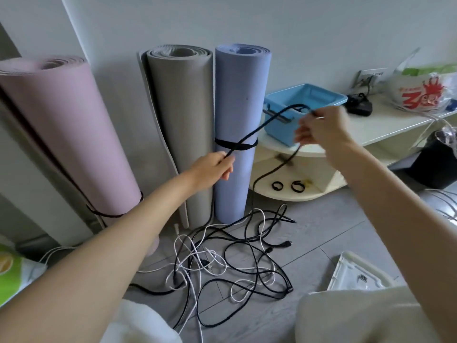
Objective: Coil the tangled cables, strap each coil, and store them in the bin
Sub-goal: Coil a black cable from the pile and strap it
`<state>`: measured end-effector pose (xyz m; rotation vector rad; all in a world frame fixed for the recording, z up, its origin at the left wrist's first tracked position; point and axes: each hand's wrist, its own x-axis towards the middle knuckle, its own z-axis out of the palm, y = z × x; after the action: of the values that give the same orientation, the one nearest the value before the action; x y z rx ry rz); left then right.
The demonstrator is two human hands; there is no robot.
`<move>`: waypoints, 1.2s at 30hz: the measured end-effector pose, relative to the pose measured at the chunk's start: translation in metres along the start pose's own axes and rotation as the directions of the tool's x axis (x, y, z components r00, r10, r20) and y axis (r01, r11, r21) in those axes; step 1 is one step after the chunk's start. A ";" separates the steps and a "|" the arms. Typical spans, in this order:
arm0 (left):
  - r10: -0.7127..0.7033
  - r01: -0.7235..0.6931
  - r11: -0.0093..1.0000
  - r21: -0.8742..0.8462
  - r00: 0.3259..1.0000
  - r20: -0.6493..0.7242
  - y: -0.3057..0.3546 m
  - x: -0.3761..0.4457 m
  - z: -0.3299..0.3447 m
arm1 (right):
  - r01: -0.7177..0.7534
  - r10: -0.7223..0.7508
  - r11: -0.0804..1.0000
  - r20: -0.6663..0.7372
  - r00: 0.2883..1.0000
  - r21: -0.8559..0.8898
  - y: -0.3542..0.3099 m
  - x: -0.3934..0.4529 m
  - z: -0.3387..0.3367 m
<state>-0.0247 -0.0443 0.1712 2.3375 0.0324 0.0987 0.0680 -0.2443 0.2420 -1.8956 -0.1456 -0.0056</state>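
Observation:
A black cable (265, 122) stretches between my hands, held up in front of the rolled mats. My left hand (215, 169) pinches it at the lower left. My right hand (321, 129) pinches its end at the upper right, and from there the cable drops to the floor. A tangle of black and white cables (230, 263) lies on the grey floor below. The blue bin (296, 112) stands on the cream shelf behind my right hand. Two black strap rings (286, 186) lie on the lower shelf.
Pink (64, 129), grey (183, 120) and blue (239, 100) rolled mats stand against the wall. A plastic bag (425, 90) and a black device (358, 106) sit on the cream shelf (395, 125). A white tray (356, 276) lies at the lower right.

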 end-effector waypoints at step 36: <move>0.011 0.055 0.514 -0.856 0.997 0.071 0.061 -0.019 -0.003 | -0.319 0.363 0.926 0.247 0.898 -0.200 0.046 -0.028 0.034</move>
<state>-0.0440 -0.0860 0.2162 1.3086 -0.0206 0.0091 0.0430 -0.2297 0.1851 -2.0483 0.0003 0.5082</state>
